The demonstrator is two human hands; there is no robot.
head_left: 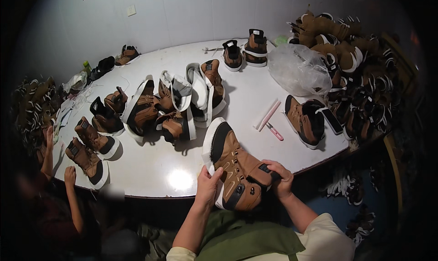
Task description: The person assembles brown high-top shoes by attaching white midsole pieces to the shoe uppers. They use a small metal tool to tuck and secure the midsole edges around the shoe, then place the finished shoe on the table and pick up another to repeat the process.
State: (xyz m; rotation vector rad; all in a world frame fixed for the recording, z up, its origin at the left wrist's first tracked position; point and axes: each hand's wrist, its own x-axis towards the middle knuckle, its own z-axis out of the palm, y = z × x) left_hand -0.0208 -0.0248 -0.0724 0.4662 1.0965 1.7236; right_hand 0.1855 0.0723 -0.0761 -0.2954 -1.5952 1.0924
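Note:
A brown and black high-top boot [233, 163] with a thick white sole is held tilted above the table's near edge, its toe pointing away from me. My left hand [208, 184] grips the sole side, thumb toward the upper. With my right hand [279, 176] I grasp the boot's tongue and collar, fingers curled round the dark top edge. Beyond it on the right lie a pink-handled cutter [275, 131] and a pale pink strip-like object [267, 115]. A similar brown shoe [305, 121] stands to the right of these.
Several brown boots [143, 106] cluster at the table's [182, 55] middle and left. A clear plastic bag [299, 68] and a dark phone-like object [330, 120] lie right, beside a large heap of shoes [351, 55]. At far left, another person's hand [70, 175] rests near the edge.

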